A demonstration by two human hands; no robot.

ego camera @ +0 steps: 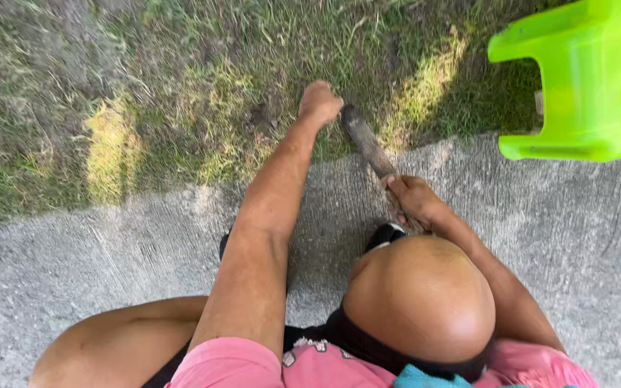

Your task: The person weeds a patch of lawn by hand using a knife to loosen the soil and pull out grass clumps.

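Grass [203, 93] is bunched in my clenched left hand [319, 103] beyond the concrete edge [181, 197], pulled taut for the blade [366, 144] my right hand [415, 202] grasps just beside it.

I squat on a rough grey concrete slab [95, 259] beside a patchy lawn of dry green grass [145, 79], dappled with sunlight. A bright lime-green moulded plastic stool [583, 79] stands at my right.
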